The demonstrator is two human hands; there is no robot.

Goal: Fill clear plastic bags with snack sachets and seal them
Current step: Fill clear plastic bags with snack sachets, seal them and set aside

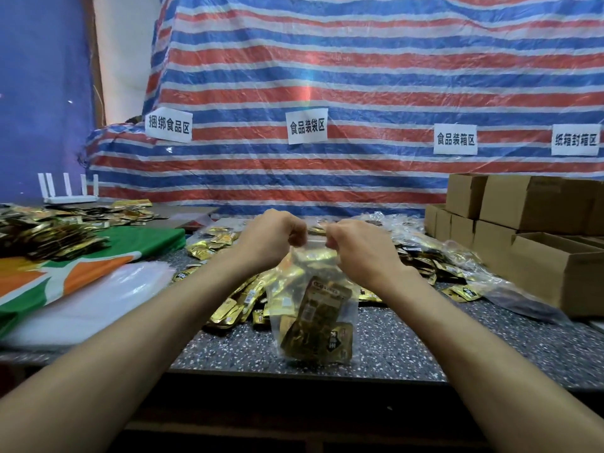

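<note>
A clear plastic bag filled with gold and black snack sachets hangs above the speckled table near its front edge. My left hand pinches the left end of the bag's top strip. My right hand pinches the right end of the same strip, close to the left hand. Behind the bag lies a heap of loose gold sachets. The bag's top edge between my fingers is mostly hidden.
A stack of empty clear bags lies on a green, orange and white sheet at left. More sachets are piled far left. Filled bags and cardboard boxes stand at right. A white router sits at back left.
</note>
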